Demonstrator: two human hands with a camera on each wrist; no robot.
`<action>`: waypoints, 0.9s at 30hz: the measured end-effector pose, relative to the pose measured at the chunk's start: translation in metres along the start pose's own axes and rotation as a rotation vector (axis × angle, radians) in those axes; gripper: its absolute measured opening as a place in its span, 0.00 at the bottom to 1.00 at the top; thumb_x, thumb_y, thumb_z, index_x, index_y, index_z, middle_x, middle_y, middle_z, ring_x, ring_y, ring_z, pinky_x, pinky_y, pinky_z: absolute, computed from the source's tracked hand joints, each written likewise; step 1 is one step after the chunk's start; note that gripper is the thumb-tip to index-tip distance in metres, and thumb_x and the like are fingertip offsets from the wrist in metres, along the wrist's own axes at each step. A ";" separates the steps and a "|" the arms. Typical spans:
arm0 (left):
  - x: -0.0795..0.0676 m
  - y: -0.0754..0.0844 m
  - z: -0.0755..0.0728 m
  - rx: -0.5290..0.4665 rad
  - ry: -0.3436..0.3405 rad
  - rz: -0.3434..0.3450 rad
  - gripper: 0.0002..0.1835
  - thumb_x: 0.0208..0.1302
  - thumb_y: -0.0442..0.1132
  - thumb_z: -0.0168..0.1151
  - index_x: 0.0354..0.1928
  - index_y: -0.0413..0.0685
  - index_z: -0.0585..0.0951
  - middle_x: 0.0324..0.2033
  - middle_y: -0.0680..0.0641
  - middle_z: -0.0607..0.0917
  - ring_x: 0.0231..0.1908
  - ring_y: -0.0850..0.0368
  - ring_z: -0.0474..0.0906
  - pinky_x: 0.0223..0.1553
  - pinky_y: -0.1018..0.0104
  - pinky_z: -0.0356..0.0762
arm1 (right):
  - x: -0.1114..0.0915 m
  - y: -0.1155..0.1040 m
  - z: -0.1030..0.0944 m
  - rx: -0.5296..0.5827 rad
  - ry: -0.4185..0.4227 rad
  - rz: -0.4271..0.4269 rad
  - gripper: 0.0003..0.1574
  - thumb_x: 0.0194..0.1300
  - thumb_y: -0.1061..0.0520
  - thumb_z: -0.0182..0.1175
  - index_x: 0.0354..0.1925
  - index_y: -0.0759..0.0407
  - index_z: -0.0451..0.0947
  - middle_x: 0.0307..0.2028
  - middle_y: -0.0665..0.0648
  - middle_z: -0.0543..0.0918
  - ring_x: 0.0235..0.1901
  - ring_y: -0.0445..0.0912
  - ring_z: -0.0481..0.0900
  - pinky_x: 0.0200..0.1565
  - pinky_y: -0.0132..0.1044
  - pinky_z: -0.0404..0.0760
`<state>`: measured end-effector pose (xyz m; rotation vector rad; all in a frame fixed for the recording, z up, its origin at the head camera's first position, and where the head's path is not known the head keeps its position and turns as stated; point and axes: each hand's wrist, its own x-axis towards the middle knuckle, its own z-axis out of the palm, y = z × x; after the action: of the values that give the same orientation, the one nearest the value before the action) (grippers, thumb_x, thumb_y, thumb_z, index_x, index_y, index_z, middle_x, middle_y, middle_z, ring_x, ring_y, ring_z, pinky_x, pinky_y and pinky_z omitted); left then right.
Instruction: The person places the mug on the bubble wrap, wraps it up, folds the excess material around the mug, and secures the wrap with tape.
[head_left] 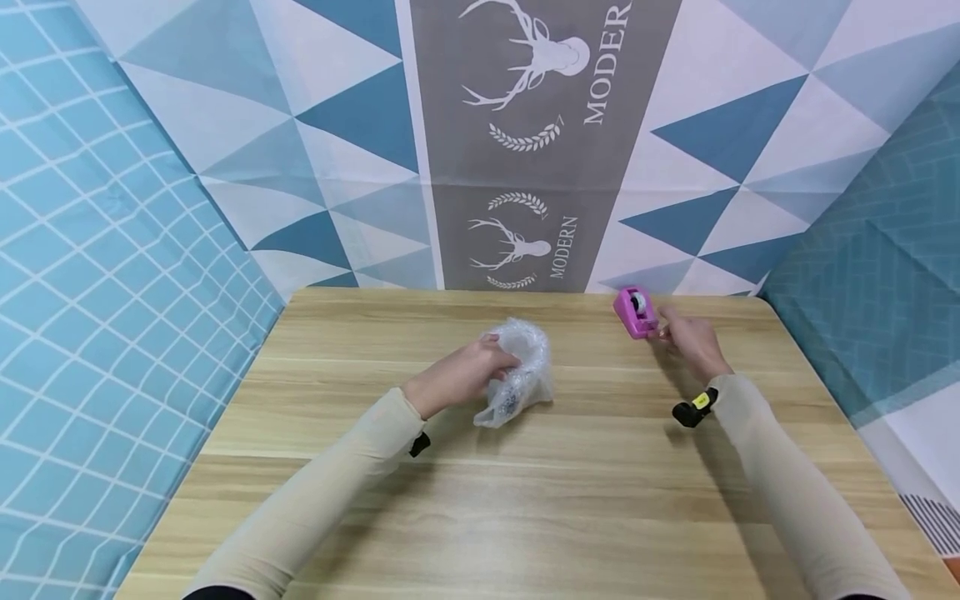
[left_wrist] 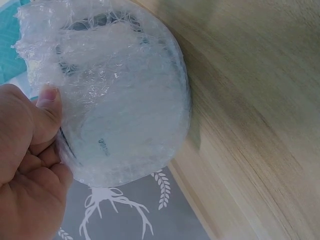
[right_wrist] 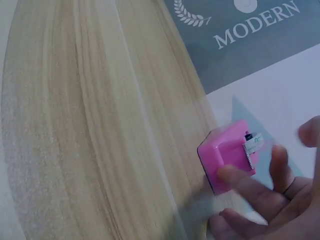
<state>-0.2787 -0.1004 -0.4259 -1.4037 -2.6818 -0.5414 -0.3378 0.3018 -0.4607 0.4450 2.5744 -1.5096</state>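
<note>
My left hand (head_left: 468,373) pinches the edge of a bubble-wrapped round thing (head_left: 531,354) above the middle of the table. In the left wrist view the thumb lies on the bubble wrap (left_wrist: 120,105) and the other fingers curl behind its edge. Dark patches show through the film, but what is inside is hidden. At the back right a pink tape dispenser (head_left: 630,313) stands on the table with a roll of tape in it. My right hand (head_left: 692,340) is beside it. In the right wrist view one fingertip overlaps the front of the dispenser (right_wrist: 215,155), while the thumb stays apart.
The wooden table (head_left: 480,517) ends at the back against a patterned cloth (head_left: 517,167) with deer prints. A blue checked cloth (head_left: 97,275) hangs along the left side and a teal one (head_left: 877,250) along the right.
</note>
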 end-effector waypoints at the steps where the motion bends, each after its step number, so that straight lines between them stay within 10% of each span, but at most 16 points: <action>1: 0.000 0.000 0.000 0.000 0.000 -0.002 0.14 0.61 0.28 0.71 0.50 0.43 0.87 0.44 0.48 0.91 0.47 0.53 0.86 0.77 0.52 0.61 | 0.000 0.000 0.001 -0.010 0.003 -0.003 0.42 0.71 0.24 0.46 0.43 0.61 0.74 0.41 0.57 0.77 0.38 0.47 0.74 0.42 0.36 0.78; 10: 0.003 -0.001 0.000 -0.008 -0.021 -0.013 0.12 0.62 0.29 0.70 0.47 0.46 0.87 0.42 0.50 0.91 0.45 0.57 0.87 0.78 0.52 0.60 | 0.005 0.005 0.006 -0.111 0.061 0.055 0.48 0.67 0.21 0.49 0.39 0.66 0.80 0.31 0.55 0.82 0.39 0.51 0.75 0.41 0.36 0.74; 27: 0.002 -0.001 -0.001 -0.005 -0.038 -0.029 0.13 0.62 0.28 0.70 0.49 0.46 0.87 0.43 0.50 0.91 0.45 0.57 0.86 0.78 0.52 0.59 | 0.014 0.010 0.007 -0.293 -0.035 -0.043 0.27 0.70 0.40 0.58 0.22 0.57 0.74 0.18 0.49 0.72 0.25 0.46 0.70 0.30 0.36 0.70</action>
<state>-0.2803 -0.1000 -0.4246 -1.3923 -2.7359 -0.5294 -0.3484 0.3033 -0.4763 0.3269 2.7317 -1.1126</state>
